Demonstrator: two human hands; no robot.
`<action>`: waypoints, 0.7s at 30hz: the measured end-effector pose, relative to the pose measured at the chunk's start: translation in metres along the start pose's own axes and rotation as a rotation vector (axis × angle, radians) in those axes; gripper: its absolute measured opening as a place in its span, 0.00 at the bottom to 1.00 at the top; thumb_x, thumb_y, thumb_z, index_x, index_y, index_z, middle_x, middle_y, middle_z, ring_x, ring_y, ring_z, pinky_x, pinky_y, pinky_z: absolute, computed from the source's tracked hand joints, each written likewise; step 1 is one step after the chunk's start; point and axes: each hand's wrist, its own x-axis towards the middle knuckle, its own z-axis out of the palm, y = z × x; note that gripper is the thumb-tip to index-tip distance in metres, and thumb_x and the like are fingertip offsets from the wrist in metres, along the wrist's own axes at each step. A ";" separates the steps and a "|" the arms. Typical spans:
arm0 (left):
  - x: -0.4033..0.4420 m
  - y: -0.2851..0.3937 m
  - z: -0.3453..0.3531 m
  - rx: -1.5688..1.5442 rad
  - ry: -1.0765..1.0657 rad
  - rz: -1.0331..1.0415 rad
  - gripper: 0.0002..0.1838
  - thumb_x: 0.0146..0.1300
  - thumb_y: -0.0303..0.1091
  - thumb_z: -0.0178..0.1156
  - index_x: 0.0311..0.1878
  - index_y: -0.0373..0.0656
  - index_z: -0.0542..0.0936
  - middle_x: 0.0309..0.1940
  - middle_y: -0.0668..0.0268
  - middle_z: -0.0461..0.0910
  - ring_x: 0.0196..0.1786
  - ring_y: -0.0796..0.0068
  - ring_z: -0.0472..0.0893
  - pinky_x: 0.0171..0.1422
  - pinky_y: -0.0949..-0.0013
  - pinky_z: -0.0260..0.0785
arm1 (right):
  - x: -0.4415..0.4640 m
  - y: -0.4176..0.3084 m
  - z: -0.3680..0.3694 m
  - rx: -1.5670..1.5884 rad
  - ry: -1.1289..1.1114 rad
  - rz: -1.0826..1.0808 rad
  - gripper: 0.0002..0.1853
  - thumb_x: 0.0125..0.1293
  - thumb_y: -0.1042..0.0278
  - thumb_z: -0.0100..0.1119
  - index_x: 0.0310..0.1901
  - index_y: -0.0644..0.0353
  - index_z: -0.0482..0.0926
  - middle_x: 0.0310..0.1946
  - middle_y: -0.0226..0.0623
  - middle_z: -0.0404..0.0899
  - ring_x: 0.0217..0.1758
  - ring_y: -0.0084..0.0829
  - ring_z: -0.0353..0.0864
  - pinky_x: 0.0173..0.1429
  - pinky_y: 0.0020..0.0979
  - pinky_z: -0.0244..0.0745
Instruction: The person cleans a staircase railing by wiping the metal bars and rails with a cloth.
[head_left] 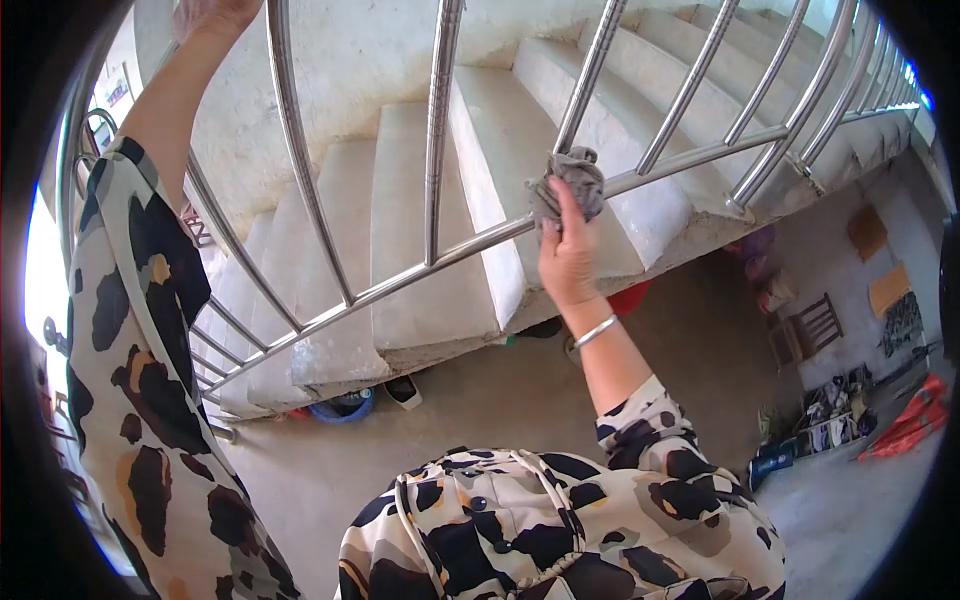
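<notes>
A crumpled grey cloth (580,180) is in my right hand (568,255), pressed around the lower rail (480,240) of a stainless-steel stair railing. The cloth sits where an upright bar (590,75) meets that rail. My right thumb lies over the cloth, and part of the fingers is hidden behind it. At the top left, my left hand (215,15) is raised near the upper part of the railing. The frame edge cuts it off, so its fingers and whatever they touch do not show clearly.
Concrete steps (420,200) rise to the right behind the bars. On the floor below stand a blue basin (342,408), a shoe rack (825,415) and a wooden chair (808,332). A red cloth-like item (908,420) lies at the right.
</notes>
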 end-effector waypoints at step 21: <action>0.023 -0.026 0.022 0.051 -0.078 0.149 0.33 0.67 0.48 0.30 0.31 0.27 0.76 0.31 0.39 0.77 0.39 0.43 0.77 0.48 0.51 0.69 | -0.052 -0.011 0.003 0.033 -0.080 0.049 0.29 0.50 0.82 0.51 0.57 0.56 0.65 0.49 0.46 0.72 0.55 0.55 0.65 0.58 0.42 0.63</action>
